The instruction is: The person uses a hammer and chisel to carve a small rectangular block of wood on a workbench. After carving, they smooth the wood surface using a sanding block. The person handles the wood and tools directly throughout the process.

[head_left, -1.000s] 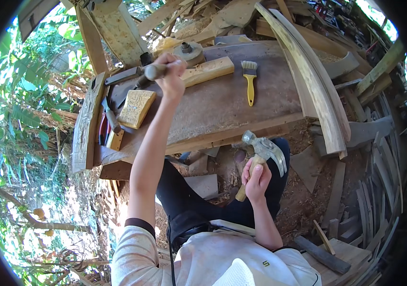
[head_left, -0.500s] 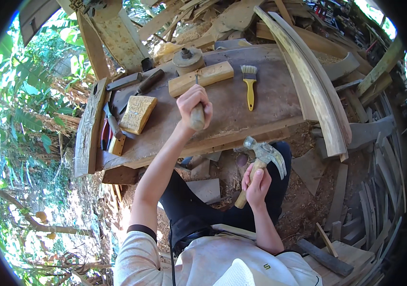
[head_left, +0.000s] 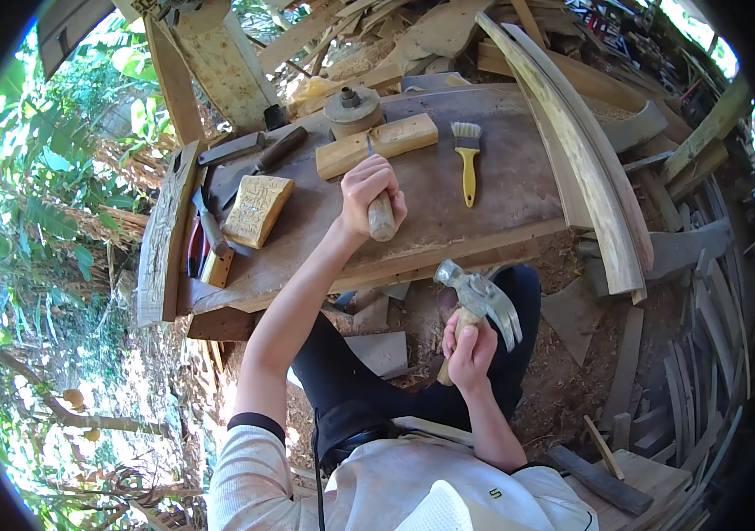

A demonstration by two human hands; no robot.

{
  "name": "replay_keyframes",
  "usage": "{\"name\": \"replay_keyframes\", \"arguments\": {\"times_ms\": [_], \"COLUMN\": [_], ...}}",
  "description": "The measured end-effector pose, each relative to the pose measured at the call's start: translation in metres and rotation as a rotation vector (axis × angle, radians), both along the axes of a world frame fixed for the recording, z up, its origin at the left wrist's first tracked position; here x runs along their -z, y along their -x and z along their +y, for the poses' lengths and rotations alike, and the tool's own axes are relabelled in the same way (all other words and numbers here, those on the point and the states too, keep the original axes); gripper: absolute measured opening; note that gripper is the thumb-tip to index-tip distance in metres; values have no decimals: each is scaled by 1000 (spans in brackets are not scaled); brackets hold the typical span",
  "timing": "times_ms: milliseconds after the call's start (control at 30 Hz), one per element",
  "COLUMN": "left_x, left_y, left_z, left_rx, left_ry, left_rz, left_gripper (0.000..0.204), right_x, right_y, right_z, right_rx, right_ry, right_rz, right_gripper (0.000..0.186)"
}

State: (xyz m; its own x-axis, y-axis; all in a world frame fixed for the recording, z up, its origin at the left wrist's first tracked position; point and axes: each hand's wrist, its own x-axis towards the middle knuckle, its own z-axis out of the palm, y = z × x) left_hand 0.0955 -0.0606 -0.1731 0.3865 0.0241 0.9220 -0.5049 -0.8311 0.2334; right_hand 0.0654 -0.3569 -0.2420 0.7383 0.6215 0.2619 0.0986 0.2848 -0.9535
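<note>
My left hand (head_left: 370,190) is wrapped round the wooden handle of a chisel (head_left: 383,219). Its thin metal blade reaches away from me to the near side of a rectangular wooden block (head_left: 408,135), and the tip meets the wood near the block's middle. My right hand (head_left: 471,350) grips the wooden handle of a claw hammer (head_left: 481,299), held in front of the table's near edge, apart from the chisel. The hammer's face points up and left, its claw to the right. The block lies against a round metal weight-like piece (head_left: 352,108) with a central stem.
A yellow-handled paintbrush (head_left: 467,168) lies right of the block on the brown table (head_left: 510,199). To the left are a carved wooden block (head_left: 259,211), red-handled pliers (head_left: 196,248) and a dark-handled tool (head_left: 282,149). Long curved boards (head_left: 585,150) lean at the right; scrap wood surrounds the table.
My left hand and the chisel's handle end have swung slightly right, the tip staying at the block. The hammer has shifted a little left and tilted in my right hand.
</note>
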Motion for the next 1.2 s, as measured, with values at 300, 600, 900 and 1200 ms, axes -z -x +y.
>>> {"name": "replay_keyframes", "arguments": {"times_ms": [300, 600, 900, 1200], "left_x": [-7, 3, 7, -5], "left_y": [-7, -6, -11, 11], "left_z": [-1, 7, 0, -12], "left_rx": [-61, -92, -28, -144], "left_ry": [35, 82, -54, -172], "left_rz": [-20, -86, -37, -5], "left_gripper": [21, 17, 22, 24], "right_x": [-64, -31, -13, 2], "right_y": [-15, -22, -18, -11], "right_z": [20, 47, 40, 10], "right_rx": [151, 136, 80, 192], "right_ry": [-160, -115, -120, 106], "right_rz": [-756, -865, -722, -794], "right_gripper": [6, 22, 22, 19]}}
